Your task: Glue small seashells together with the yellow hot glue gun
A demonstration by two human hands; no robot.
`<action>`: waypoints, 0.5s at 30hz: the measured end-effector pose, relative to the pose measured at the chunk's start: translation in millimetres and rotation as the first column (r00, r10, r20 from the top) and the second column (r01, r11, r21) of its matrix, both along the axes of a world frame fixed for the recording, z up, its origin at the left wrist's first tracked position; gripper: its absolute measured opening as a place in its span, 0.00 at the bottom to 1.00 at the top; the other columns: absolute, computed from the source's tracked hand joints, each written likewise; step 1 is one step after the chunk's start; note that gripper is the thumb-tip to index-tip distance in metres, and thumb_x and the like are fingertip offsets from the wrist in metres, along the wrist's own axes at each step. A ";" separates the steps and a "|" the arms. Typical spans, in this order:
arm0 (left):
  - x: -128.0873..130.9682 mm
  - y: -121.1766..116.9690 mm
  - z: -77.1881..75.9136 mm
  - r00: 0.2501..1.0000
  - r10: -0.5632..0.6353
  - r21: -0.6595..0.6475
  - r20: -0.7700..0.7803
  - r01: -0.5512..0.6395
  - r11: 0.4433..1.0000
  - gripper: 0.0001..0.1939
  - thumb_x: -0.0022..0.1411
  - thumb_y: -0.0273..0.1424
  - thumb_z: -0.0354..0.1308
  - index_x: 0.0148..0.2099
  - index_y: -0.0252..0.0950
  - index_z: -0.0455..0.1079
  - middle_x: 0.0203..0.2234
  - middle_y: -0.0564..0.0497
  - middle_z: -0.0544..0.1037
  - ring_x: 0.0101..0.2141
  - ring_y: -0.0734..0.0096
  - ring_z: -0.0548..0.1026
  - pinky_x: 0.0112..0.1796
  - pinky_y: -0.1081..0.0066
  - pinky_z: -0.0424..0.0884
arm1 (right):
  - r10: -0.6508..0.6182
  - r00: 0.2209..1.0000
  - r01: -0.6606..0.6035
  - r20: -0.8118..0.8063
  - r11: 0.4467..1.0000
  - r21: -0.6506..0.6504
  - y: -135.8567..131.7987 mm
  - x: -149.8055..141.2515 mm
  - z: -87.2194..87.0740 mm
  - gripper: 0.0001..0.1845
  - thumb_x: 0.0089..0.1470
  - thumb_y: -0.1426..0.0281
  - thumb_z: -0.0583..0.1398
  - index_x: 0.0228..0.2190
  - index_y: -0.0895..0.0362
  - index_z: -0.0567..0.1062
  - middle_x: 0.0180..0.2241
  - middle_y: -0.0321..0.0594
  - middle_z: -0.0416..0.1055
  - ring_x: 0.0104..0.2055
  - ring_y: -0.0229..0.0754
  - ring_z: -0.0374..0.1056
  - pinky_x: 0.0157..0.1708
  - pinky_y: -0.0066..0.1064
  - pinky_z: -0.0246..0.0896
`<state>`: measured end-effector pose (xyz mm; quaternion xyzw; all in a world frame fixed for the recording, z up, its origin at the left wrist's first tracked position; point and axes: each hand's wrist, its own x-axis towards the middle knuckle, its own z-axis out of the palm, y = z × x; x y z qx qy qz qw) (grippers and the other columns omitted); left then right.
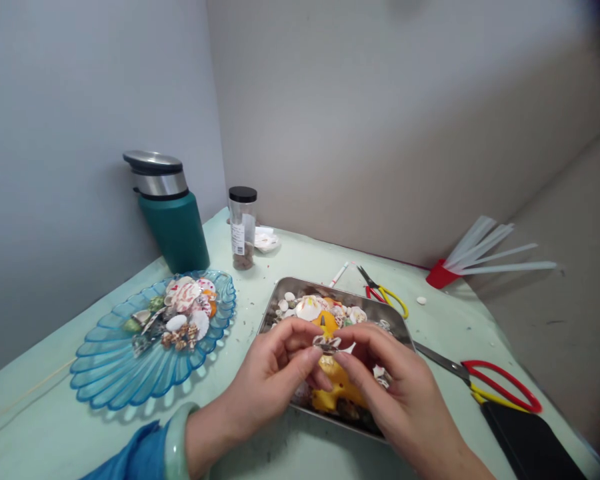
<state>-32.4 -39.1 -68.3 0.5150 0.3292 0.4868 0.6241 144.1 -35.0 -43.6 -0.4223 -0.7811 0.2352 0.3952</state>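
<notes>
Over a metal tray (275,303), my left hand (275,367) and my right hand (390,373) meet with thumbs and fingertips pinched. Between them they hold a small white and dark piece (327,345); its exact kind is too small to make out. A pointed white end of it sticks out near my right thumb. Below, the tray is filled with seashells (309,307), white, orange and patterned. Among these lies a yellow object (337,390), partly hidden by my fingers. A pale green bangle circles my left wrist.
At left, a blue scalloped plate (93,377) bears several shells. Behind stand a green bottle (175,230) and a black-lidded jar (243,230). Small scissors (387,297), larger red-and-yellow scissors (500,387), a black object (530,440) and a red cup (441,273) of translucent sticks lie rightward.
</notes>
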 end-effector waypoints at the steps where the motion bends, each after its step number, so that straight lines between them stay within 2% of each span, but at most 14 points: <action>1: 0.1 -0.1 0.4 1.000 0.002 0.002 -0.002 -0.002 1.000 0.11 0.63 0.34 0.57 0.45 0.35 0.64 0.25 0.51 0.77 0.27 0.70 0.78 0.31 0.71 0.73 | 0.001 1.000 -0.001 -0.001 1.000 0.004 0.2 -0.2 0.0 0.07 0.58 0.74 0.57 0.38 0.52 0.72 0.35 0.36 0.72 0.31 0.37 0.68 0.29 0.27 0.62; 15: -2.1 -2.6 -0.7 0.999 0.022 0.092 -0.042 -0.018 0.996 0.07 0.64 0.31 0.55 0.43 0.35 0.65 0.27 0.48 0.79 0.30 0.67 0.78 0.35 0.68 0.73 | 0.051 0.998 -0.056 0.038 0.985 0.162 0.4 2.2 -1.4 0.08 0.57 0.76 0.56 0.39 0.55 0.70 0.37 0.39 0.72 0.37 0.39 0.69 0.33 0.28 0.64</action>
